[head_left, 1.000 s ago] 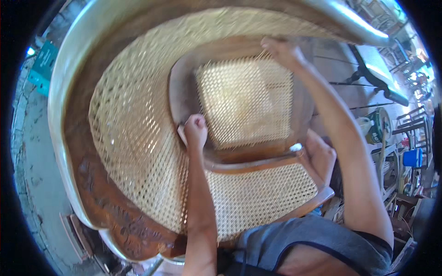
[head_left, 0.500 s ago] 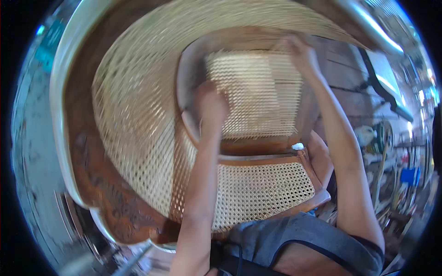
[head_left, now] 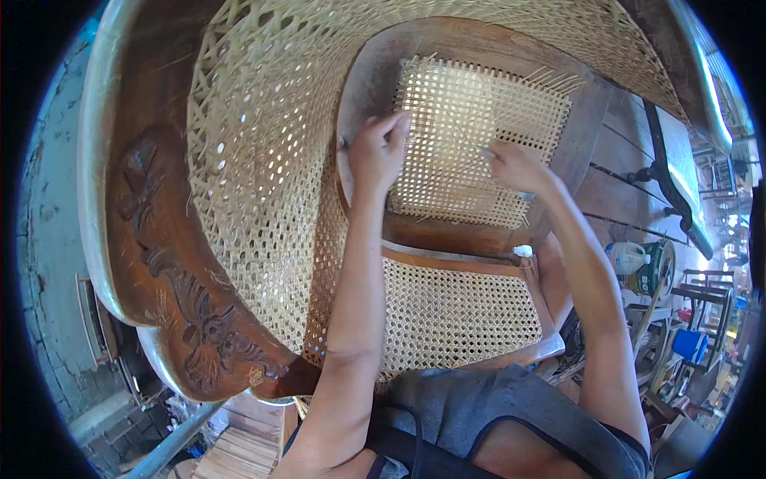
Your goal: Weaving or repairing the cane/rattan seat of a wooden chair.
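A woven cane panel (head_left: 455,120) fills the opening of a wooden chair frame (head_left: 371,68), with loose strand ends sticking out at its upper right. My left hand (head_left: 377,156) is closed in a pinch at the panel's left edge; whatever its fingers hold is too small to make out. Over the right part of the weave, my right hand (head_left: 519,166) grips a thin tool with a pale metal tip (head_left: 483,150); its exact kind is unclear. Below lies a second cane panel (head_left: 459,311), evenly woven, in a wooden frame.
A large carved wooden frame (head_left: 187,295) with a curved cane back (head_left: 255,176) surrounds the left and top. A small white lump (head_left: 523,251) sits on the chair's corner. Rightward are a plastic jug (head_left: 629,257), a blue container (head_left: 690,346) and a dark-legged bench (head_left: 670,160).
My right hand has come down and inward from the panel's upper right edge. The left hand has shifted slightly right along the left side. The whole view has moved a little and sharpened.
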### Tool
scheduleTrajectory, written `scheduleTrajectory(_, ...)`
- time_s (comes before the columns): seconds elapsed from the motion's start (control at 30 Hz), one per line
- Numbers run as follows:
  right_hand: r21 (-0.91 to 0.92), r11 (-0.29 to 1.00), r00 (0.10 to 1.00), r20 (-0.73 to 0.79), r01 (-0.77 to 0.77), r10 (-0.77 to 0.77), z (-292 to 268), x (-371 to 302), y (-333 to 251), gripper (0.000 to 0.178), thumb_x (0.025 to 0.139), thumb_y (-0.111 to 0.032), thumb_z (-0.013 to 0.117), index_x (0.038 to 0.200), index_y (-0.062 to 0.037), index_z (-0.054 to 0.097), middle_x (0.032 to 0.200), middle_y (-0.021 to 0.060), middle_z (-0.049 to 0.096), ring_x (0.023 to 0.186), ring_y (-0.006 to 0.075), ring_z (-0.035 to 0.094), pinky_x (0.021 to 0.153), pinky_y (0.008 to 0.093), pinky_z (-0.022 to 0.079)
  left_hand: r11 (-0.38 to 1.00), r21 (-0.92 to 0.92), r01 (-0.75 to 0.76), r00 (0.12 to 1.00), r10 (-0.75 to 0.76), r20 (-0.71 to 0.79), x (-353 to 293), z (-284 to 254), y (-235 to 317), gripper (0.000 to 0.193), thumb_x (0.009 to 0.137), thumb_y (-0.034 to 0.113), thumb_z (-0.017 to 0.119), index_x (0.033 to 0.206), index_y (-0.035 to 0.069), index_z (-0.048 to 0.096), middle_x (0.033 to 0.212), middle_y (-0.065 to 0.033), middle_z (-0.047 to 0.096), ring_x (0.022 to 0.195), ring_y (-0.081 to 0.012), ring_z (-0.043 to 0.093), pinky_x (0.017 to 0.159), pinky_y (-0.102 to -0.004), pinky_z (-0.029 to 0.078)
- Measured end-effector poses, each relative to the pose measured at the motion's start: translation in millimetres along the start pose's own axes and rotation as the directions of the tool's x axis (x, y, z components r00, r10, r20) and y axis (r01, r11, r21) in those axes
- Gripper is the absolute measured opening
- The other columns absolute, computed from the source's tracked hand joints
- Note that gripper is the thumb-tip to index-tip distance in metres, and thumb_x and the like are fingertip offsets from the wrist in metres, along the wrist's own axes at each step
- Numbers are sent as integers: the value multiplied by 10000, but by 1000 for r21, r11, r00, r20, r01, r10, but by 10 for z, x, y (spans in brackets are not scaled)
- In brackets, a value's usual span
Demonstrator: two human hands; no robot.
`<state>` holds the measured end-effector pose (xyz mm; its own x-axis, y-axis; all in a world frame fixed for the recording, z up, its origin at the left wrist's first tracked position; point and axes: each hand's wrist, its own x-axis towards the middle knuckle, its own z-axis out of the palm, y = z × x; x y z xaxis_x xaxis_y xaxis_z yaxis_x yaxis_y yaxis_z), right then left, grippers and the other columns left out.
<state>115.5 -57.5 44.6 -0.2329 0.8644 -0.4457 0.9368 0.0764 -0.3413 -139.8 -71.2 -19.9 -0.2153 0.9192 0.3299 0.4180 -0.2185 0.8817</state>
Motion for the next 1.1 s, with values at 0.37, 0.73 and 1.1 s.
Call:
scheduleTrajectory(0.37,-261,959,981,-132,107,-145,159,366,-862,175,860,-31,506,878,57,656,858,263,664,810,371,682,708,464,553,957,82,278,961,-277,-25,-68,31,-265,260,829,302,727,979,92,760,833,-78,719,799,-176,685,716,-289,511)
scheduleTrajectory(0.73,-376,921,966,-186,99,-180,267,489,-1181,168,861,-32,541,924,-6,693,982,208,688,918,361,689,775,443,573,974,-104,203,961,-218,-168,-86,106,-712,199,753,299,708,830,123,761,747,-73,678,699,-239,664,630,-348,509)
scheduleTrajectory(1.1,-508,855,964,-159,107,-215,211,498,-1279,186,895,-104,540,948,-25,700,985,181,695,957,332,685,812,437,556,966,-22,259,965,-258,40,-40,12,-637,215,846,246,712,904,40,738,791,-27,686,727,-86,622,667,-260,481)
